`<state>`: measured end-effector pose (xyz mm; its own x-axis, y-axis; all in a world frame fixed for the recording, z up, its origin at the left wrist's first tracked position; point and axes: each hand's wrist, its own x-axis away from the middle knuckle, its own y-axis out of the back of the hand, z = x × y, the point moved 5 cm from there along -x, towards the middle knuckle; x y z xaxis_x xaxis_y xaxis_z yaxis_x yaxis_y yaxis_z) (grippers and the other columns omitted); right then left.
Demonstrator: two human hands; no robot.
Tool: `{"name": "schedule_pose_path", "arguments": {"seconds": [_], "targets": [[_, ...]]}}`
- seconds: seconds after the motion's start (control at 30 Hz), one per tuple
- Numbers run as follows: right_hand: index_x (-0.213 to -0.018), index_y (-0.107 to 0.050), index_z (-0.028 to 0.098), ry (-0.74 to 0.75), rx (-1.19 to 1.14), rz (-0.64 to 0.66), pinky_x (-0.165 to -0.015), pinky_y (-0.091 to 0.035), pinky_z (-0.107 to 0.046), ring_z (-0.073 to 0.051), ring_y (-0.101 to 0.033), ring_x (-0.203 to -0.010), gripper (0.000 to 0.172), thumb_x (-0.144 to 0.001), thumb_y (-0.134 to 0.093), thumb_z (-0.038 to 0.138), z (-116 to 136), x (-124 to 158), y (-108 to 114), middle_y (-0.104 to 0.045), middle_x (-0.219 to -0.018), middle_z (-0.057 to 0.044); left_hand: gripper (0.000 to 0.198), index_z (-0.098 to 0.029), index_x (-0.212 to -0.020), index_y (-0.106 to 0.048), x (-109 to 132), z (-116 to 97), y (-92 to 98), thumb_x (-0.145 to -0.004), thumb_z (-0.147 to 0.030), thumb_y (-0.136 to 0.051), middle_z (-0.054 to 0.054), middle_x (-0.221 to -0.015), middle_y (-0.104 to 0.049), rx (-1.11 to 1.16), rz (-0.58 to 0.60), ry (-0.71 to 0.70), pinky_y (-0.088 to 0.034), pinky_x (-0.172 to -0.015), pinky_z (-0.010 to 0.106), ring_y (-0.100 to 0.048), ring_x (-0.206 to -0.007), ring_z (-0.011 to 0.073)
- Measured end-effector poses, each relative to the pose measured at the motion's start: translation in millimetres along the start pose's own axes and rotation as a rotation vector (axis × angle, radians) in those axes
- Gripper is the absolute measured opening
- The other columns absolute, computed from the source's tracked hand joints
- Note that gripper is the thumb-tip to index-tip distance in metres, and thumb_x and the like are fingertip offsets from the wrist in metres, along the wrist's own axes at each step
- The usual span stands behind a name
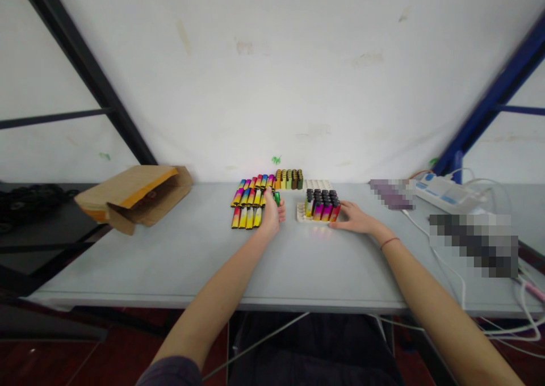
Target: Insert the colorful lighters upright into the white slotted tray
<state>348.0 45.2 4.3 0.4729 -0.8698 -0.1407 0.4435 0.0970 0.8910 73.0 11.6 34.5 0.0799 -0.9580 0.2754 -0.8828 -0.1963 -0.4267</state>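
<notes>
Left hand (271,214) — green object (277,198), right hand (356,218) — lighters (326,209)

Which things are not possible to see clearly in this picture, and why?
Head view:
- Green object: partly hidden by the left hand.
- Long dark item, right: covered by pixelation.
- Black items: cut off by the left edge.
- Paper bag: deeper inside hidden by its walls.

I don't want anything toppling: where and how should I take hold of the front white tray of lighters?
Probably low at both ends of the white tray, coming from left and right: its left end lies bare beyond the upright lighters, and the right hand is at the right end.
</notes>
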Motion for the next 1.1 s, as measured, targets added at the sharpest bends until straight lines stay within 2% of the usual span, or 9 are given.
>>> {"name": "schedule_pose_path", "arguments": {"seconds": [0.17,0.23,0.47,0.57,0.63,0.73,0.83,0.9,1.1], "targets": [[-0.144,-0.066,0.018,-0.012,0.018,0.023,-0.123,-0.039,-0.062,-0.046,-0.05,-0.146,0.086,-0.08,-0.071,0.077,1.8,-0.3,0.4,-0.057,-0.157,-0.019,0.049,-0.025,-0.06,-0.03,1.6,-2.1,-1.1,-0.1,-0.052,-0.032,-0.009,-0.043,-0.019,0.014,-0.008,0.035,-0.01,-0.035,0.019,-0.013,-0.034,0.0069],[-0.144,-0.066,0.019,-0.011,0.012,0.019,-0.123,-0.039,-0.063,-0.046,-0.05,-0.146,0.087,-0.08,-0.071,0.077,2.5,-0.1,0.8,-0.058,-0.157,-0.019,0.048,-0.025,-0.06,-0.03,2.3,-2.6,-1.3,-0.1,-0.05,-0.031,-0.008,-0.043,-0.018,0.019,-0.013,0.044,-0.01,-0.035,0.019,-0.012,-0.034,0.007],[-0.149,-0.062,0.021,-0.01,0.003,0.002,-0.125,-0.037,-0.064,-0.047,-0.047,-0.149,0.092,-0.079,-0.071,0.08,2.1,0.7,1.4,-0.056,-0.159,-0.017,0.054,-0.024,-0.064,-0.036,0.8,-1.7,-0.3,-0.097,-0.066,-0.042,-0.01,-0.045,-0.022,0.011,-0.01,-0.02,-0.014,-0.037,0.019,-0.017,-0.036,0.0066],[-0.148,-0.064,0.021,-0.013,0.008,0.004,-0.125,-0.037,-0.063,-0.047,-0.048,-0.148,0.091,-0.078,-0.072,0.079,1.7,0.1,1.2,-0.058,-0.157,-0.017,0.054,-0.023,-0.073,-0.046,-1.7,-2.0,-2.6,-0.095,-0.072,-0.046,-0.009,-0.047,-0.031,-0.018,0.041,-0.037,-0.02,-0.038,0.018,-0.024,-0.036,0.0067],[-0.147,-0.064,0.02,-0.014,0.013,0.005,-0.126,-0.037,-0.063,-0.047,-0.048,-0.148,0.091,-0.078,-0.072,0.079,2.3,-0.2,1.2,-0.058,-0.157,-0.018,0.045,-0.022,-0.082,-0.052,-3.4,-4.4,-3.5,-0.095,-0.066,-0.053,-0.008,-0.051,-0.04,-0.084,0.073,-0.062,-0.025,-0.04,0.018,-0.031,-0.037,0.007],[-0.148,-0.063,0.018,-0.025,0.023,0.018,-0.126,-0.036,-0.061,-0.046,-0.048,-0.148,0.093,-0.079,-0.071,0.079,3.7,-0.1,1.1,-0.055,-0.159,-0.02,0.027,-0.022,-0.094,-0.057,-4.4,-13.8,-2.8,-0.094,-0.048,-0.063,-0.004,-0.068,-0.056,-0.245,0.104,-0.179,-0.038,-0.048,0.02,-0.047,-0.047,0.0084],[-0.15,-0.061,0.016,-0.04,0.035,0.034,-0.127,-0.036,-0.061,-0.046,-0.047,-0.149,0.096,-0.08,-0.069,0.081,4.9,0.3,1.0,-0.053,-0.161,-0.021,0.018,-0.019,-0.095,-0.067,-1.5,-28.5,-2.7,-0.089,-0.035,-0.071,0.002,-0.09,-0.065,-0.452,0.147,-0.375,-0.052,-0.069,0.024,-0.062,-0.074,0.0129],[-0.15,-0.061,0.015,-0.041,0.036,0.036,-0.127,-0.035,-0.062,-0.047,-0.045,-0.15,0.097,-0.079,-0.069,0.081,5.4,0.4,1.0,-0.053,-0.161,-0.021,0.016,-0.018,-0.094,-0.074,2.1,-36.9,-3.6,-0.084,-0.03,-0.076,0.005,-0.096,-0.067,-0.597,0.19,-0.499,-0.053,-0.082,0.026,-0.064,-0.091,0.0166],[-0.148,-0.063,0.017,-0.023,0.033,0.017,-0.126,-0.036,-0.062,-0.048,-0.047,-0.148,0.095,-0.079,-0.07,0.081,3.3,-0.4,0.0,-0.055,-0.159,-0.02,0.029,-0.018,-0.104,-0.081,5.8,-37.8,-6.8,-0.082,-0.037,-0.079,0.01,-0.111,-0.074,-0.745,0.418,-0.603,-0.055,-0.081,0.028,-0.066,-0.095,0.0199]]}}
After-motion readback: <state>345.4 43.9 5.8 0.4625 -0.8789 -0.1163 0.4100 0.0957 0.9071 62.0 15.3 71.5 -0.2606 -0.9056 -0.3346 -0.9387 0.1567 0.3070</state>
